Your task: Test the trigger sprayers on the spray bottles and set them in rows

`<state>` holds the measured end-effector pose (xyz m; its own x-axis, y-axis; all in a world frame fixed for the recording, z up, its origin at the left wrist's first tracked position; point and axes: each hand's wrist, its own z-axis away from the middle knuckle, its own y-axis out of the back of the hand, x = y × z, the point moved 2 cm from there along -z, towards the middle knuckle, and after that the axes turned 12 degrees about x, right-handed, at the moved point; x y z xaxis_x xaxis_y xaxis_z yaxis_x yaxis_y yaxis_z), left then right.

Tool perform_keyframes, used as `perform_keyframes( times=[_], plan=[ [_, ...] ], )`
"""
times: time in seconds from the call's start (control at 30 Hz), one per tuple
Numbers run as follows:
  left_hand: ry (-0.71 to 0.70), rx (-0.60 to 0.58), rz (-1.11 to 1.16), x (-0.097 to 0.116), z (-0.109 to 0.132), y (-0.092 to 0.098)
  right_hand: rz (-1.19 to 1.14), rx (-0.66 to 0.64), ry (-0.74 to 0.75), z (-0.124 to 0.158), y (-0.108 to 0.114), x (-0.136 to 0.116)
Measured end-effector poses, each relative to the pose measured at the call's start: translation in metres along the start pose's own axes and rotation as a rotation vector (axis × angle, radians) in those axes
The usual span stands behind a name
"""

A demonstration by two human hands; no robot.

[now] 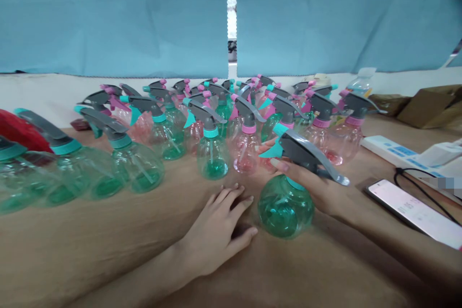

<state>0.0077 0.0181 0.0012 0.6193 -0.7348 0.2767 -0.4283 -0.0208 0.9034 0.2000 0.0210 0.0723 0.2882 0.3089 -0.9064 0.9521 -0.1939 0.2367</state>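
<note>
My right hand point(306, 178) is closed around the neck of a green spray bottle point(286, 209) with a grey and teal spray head. Its thumb lies across the near side and its fingertips show beyond the trigger. The bottle stands upright or nearly so; I cannot tell whether its base touches the table. Just left of it, my left hand point(220, 231) rests palm down on the table with fingers stretched out, holding nothing. Beyond my left fingertips stand a green spray bottle point(212, 159) with a teal collar and a pink spray bottle point(246, 151).
Several more green and pink spray bottles crowd the back of the wooden table point(144, 240), and a green row point(139, 168) runs along the left. At right lie a phone point(415, 209), a white power strip point(393, 151) and a black cable. A cardboard box point(429, 106) sits behind.
</note>
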Motion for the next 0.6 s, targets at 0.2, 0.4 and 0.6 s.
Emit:
perform_keyframes(
  times=[0.2,0.4,0.6],
  plan=[
    [-0.008,-0.025,-0.031,0.0008,0.0004,0.0006,0.004,0.003,0.011,-0.0002,-0.0003,-0.0004],
    [-0.008,-0.029,-0.041,0.0007,0.0004,0.0005,-0.003,0.0,0.011,-0.001,-0.0001,-0.0005],
    [-0.023,-0.029,-0.055,0.0001,0.0008,-0.0006,-0.033,-0.015,0.035,-0.0011,0.0005,0.0023]
  ],
)
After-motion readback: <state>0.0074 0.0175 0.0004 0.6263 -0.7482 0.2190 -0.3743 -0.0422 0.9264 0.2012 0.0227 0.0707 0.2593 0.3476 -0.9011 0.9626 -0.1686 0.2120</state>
